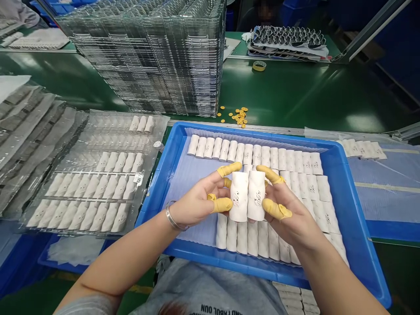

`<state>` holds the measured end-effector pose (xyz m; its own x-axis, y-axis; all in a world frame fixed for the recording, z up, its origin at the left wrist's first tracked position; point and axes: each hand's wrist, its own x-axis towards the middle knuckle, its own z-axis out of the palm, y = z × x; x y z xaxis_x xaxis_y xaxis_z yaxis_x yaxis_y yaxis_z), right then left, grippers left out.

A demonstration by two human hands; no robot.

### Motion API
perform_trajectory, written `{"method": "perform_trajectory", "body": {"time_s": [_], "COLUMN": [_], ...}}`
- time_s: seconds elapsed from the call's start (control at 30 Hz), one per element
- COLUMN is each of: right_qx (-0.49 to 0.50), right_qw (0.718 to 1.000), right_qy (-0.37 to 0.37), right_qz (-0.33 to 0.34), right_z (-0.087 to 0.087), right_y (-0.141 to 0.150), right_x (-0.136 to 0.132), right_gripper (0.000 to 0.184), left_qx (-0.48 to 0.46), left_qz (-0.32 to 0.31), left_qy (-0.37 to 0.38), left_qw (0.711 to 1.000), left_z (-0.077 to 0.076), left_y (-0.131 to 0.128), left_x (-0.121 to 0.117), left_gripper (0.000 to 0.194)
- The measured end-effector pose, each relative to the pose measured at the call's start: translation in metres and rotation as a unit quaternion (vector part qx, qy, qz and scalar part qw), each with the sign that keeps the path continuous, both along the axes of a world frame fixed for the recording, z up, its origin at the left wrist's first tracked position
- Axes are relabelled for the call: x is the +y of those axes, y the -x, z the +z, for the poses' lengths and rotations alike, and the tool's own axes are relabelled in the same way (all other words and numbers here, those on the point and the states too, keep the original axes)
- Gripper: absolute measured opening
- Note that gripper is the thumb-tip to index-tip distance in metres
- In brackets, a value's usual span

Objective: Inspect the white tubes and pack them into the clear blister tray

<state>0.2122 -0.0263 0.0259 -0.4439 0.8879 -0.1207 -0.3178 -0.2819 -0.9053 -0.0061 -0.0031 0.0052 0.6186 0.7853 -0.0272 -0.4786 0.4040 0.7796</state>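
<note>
Trays (29, 148) of clear plastic, layered with greyish sheets, lie overlapping at our far left. Next to them we see a flat, moulded clear plastic holder (113, 141) with matte white, ridged cylinders (78, 214) lying in it: full-looking rows at the front, a shorter row behind, and three pieces at the back right corner. Below its front edge, a blue plastic bin (46, 259) carries crumpled translucent film (75, 250). Further along, a tall stack of clear plastic packaging (164, 65) stands on the glossy green desk (288, 94).

In front of us sits a wide blue plastic tray (159, 183), lined at its left with a pale lilac ribbed sheet (180, 175). Our left hand (197, 201), with a silver bracelet (172, 216) at the wrist and yellow finger covers, grips a white cylinder with dark script (239, 197) between thumb and fingers. Small yellow discs (241, 117) lie scattered on the desk beyond the tray. Close beside the first piece, our right hand (292, 214), also in yellow finger covers, grips a second scripted white cylinder (256, 195). We hold both upright above the tray, where rows of similar white pieces (262, 238) lie along the back, the right and the front.

Behind, a yellow tape roll (259, 66) rests near a pile of dark, wavy-edged pieces (288, 41). At our far right, more white cylinders (362, 149) lie on a pale blue sheet (390, 173).
</note>
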Motion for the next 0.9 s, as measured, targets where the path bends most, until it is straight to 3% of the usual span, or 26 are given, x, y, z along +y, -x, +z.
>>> {"method": "perform_trajectory", "body": {"time_s": [0.2,0.37,0.5,0.9], "right_qx": [-0.007,0.018,0.041,0.03], "right_qw": [1.0,1.0,0.999,0.999], "right_qy": [0.011,0.019,0.025,-0.02], "right_qz": [0.003,-0.014,0.011,0.027], "right_z": [0.0011,-0.0029,-0.0045,-0.0016], "right_y": [0.0016,0.0026,0.0023,0.003], "right_x": [-0.0005,0.0008,0.0013,0.0008], "right_gripper": [0.061,0.056,0.055,0.051], "left_qx": [-0.016,-0.004,-0.021,-0.013], "left_qz": [-0.025,0.003,-0.015,-0.007], "left_qy": [-0.006,-0.025,-0.027,-0.019], "left_qw": [1.0,1.0,0.999,1.0], "left_z": [0.0024,-0.0001,-0.0036,-0.0036], "left_y": [0.0007,0.0015,0.001,-0.0001], "left_x": [-0.0018,-0.0031,-0.0016,-0.0012], "left_gripper": [0.062,0.061,0.062,0.058]}}
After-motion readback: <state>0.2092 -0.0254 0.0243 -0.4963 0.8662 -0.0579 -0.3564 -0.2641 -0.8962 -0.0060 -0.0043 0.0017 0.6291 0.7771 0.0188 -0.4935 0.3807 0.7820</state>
